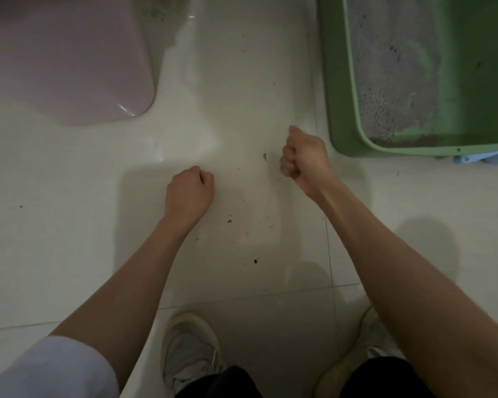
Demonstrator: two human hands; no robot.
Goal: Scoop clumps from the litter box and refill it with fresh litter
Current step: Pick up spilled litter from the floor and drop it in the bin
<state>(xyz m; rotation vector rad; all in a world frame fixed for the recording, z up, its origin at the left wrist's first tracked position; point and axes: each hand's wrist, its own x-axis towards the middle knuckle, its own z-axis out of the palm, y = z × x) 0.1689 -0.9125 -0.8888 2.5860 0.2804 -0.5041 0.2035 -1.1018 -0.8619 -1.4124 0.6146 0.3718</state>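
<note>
The green litter box [337, 81] lies at about one o'clock from the right hand [305, 159], the nearer one, while the left hand [189, 191] hangs farther off; both are fisted, holding nothing.

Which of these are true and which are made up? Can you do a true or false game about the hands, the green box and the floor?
1. Both hands are curled into fists and hold nothing. True: the left hand and the right hand are both empty fists.
2. The green litter box is on the left side. False: it sits at the upper right, beyond the right hand.
3. There is grey litter inside the litter box. True.
4. The right hand holds a scoop. False: no scoop is in view.
5. Small dark crumbs lie on the white tiled floor. True.
6. The person is barefoot. False: they wear pale sneakers.
</note>
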